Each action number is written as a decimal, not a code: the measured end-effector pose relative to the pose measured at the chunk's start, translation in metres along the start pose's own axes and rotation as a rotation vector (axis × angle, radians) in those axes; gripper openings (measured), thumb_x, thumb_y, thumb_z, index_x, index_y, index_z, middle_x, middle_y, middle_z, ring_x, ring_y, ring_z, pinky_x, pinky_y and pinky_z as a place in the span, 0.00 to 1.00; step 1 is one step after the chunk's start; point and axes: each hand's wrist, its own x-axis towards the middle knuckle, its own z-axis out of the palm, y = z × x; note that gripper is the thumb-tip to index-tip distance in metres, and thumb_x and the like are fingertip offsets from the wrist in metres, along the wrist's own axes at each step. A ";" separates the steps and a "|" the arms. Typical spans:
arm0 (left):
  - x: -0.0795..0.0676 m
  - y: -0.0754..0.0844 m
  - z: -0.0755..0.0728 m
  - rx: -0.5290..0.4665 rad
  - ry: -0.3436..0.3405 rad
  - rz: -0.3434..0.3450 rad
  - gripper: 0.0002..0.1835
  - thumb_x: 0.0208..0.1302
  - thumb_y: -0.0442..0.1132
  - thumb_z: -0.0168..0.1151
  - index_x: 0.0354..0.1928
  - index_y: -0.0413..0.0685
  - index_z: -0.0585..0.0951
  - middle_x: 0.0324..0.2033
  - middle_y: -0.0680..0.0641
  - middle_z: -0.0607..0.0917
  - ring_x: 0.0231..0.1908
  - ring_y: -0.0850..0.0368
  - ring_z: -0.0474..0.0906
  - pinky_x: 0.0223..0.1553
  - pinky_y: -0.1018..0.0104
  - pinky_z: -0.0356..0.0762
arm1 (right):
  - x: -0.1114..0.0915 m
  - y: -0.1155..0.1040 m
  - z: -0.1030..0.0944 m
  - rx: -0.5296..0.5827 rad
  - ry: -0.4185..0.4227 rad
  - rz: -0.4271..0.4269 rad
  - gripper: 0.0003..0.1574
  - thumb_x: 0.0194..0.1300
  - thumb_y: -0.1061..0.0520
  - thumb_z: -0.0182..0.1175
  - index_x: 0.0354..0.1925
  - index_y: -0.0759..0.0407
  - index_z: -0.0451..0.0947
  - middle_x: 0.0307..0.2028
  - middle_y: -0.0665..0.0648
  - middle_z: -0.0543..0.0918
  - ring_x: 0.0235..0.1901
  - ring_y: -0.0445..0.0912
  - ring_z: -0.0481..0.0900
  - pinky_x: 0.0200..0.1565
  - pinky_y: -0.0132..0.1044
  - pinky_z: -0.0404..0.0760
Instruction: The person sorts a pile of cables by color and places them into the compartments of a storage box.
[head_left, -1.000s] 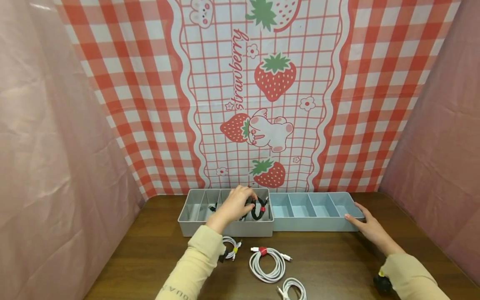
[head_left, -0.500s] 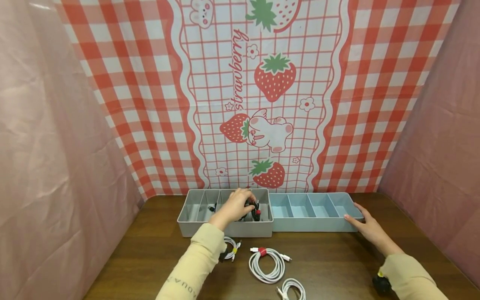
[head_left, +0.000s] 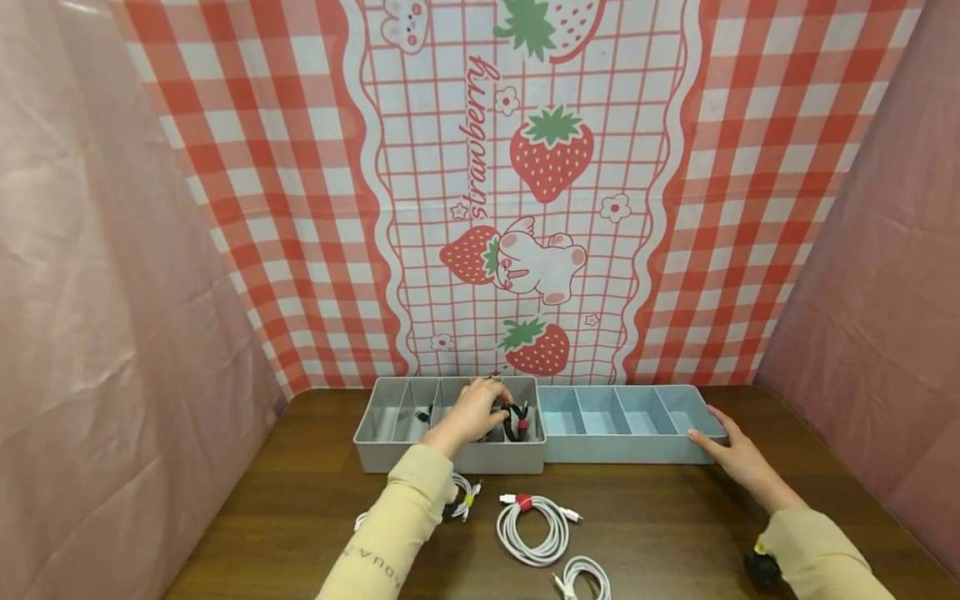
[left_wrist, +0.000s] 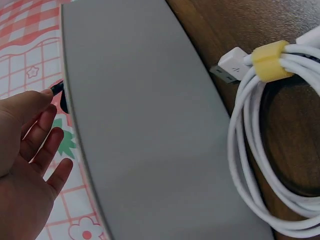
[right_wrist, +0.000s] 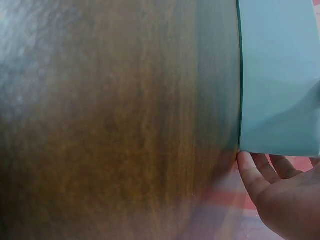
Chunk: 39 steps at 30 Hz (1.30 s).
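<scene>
In the head view my left hand (head_left: pixel 474 414) is over the right part of a grey divided box (head_left: pixel 491 458). Its thumb and index finger pinch a coiled black cable (head_left: pixel 509 427) with a red tie (head_left: pixel 522 425). In the left wrist view the remaining fingers stand loosely apart, and most of the cable is hidden behind the box wall. My right hand (head_left: pixel 742 458) rests at the right end of a light blue divided box (head_left: pixel 630 450), thumb at its front corner. Fairly straight fingers (right_wrist: pixel 252 175) touch the end wall in the right wrist view.
White coiled cables lie on the wooden table (head_left: pixel 285 500): one with a yellow tie (left_wrist: pixel 272 61), one with a red tie (head_left: pixel 534 533), and a smaller coil (head_left: pixel 587 577) at the front. A black connector (head_left: pixel 425 414) sits in the grey box. A strawberry-print cloth (head_left: pixel 551 250) hangs behind.
The black cable swung left and turned narrow half a second ago, and now hangs wider again in my left hand. My left forearm has shifted slightly right. The right hand stays put.
</scene>
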 end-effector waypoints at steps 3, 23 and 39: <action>0.000 -0.002 0.003 -0.016 0.003 -0.014 0.09 0.63 0.37 0.62 0.45 0.46 0.80 0.42 0.48 0.80 0.48 0.51 0.71 0.51 0.52 0.65 | 0.001 0.000 0.000 0.000 0.002 0.003 0.56 0.68 0.36 0.49 0.73 0.62 0.29 0.67 0.82 0.40 0.63 0.76 0.45 0.58 0.71 0.51; -0.002 -0.004 0.017 -0.161 -0.007 -0.112 0.08 0.60 0.36 0.63 0.42 0.45 0.82 0.41 0.46 0.80 0.46 0.49 0.71 0.53 0.50 0.64 | -0.003 -0.001 0.002 0.005 0.007 -0.006 0.55 0.69 0.36 0.49 0.73 0.62 0.30 0.67 0.82 0.41 0.64 0.75 0.46 0.57 0.70 0.54; -0.007 -0.004 0.002 -0.198 0.030 -0.097 0.09 0.62 0.37 0.62 0.44 0.47 0.81 0.41 0.47 0.80 0.46 0.51 0.71 0.56 0.49 0.62 | -0.002 0.001 0.002 0.002 0.012 -0.008 0.56 0.68 0.36 0.49 0.73 0.62 0.30 0.66 0.83 0.41 0.63 0.76 0.46 0.57 0.71 0.52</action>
